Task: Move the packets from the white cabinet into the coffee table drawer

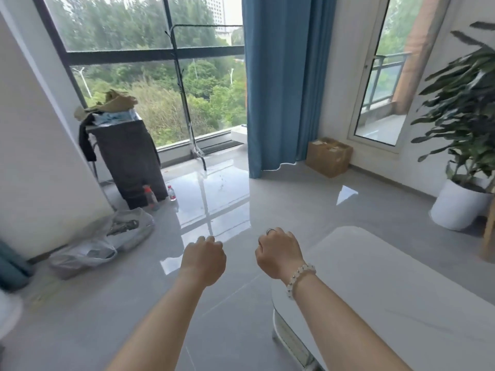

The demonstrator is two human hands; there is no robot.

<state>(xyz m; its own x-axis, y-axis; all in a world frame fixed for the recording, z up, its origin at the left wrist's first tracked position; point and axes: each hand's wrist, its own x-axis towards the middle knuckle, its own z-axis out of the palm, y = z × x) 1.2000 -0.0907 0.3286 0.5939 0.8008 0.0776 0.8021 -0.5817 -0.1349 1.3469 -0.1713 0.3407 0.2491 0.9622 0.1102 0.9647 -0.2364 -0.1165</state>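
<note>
Plant (460, 103) behind coffee table (388, 277)

Cannot see the fingertips of the left hand (205, 259) or the right hand (280, 254), tucked under the knuckles. Cannot follow the coffee table (401, 285) past the right and bottom edges, nor the plant (463, 97) past the right edge. Cannot make out the blurred blue thing (10, 266) at the left edge, the contents of the plastic bag (112, 234), or the label on the small bottle (171, 192)

The grey tiled floor (294, 210) bears plastic bags (101, 242), two bottles (171, 192), a cardboard box (329, 156), a white pot (459, 207).
</note>
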